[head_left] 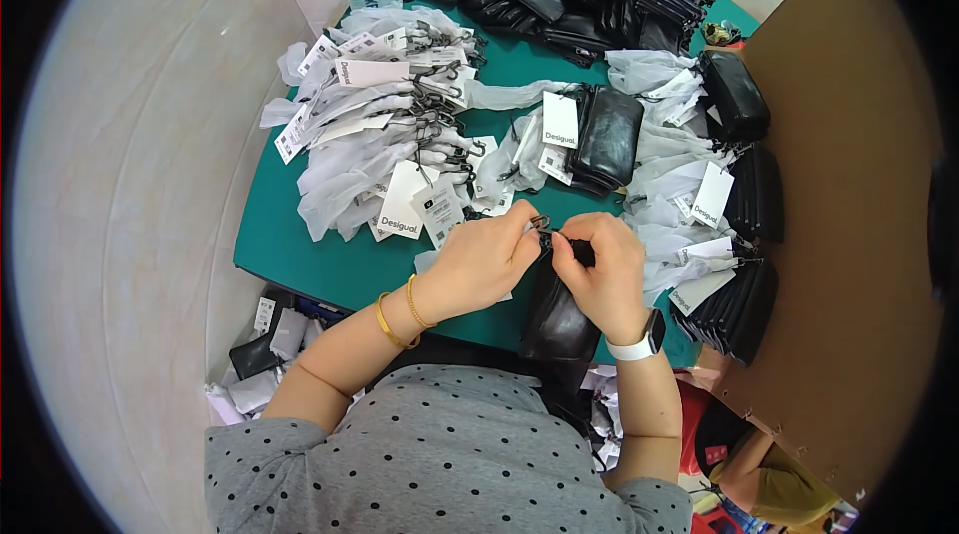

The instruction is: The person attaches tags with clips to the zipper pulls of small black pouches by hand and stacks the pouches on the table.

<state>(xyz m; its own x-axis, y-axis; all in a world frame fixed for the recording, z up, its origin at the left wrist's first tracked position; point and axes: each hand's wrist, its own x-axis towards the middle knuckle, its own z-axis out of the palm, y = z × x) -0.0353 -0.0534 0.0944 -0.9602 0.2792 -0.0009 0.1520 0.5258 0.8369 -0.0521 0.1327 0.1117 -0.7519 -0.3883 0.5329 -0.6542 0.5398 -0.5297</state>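
Black pouch (554,319) is at the near edge of the counter (275,234), its upper end apparently pinched by the right grip (605,259). The left grip (479,256) narrowly holds a small dark clip (540,222). Handling this clip seems the present step; the next move calls for steady pinching.

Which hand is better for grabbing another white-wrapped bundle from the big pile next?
Probably the left hand: it's beside the pile of white-wrapped bundles. The right hand is farther off, at the black purse. Both look busy around a metal clip, though.
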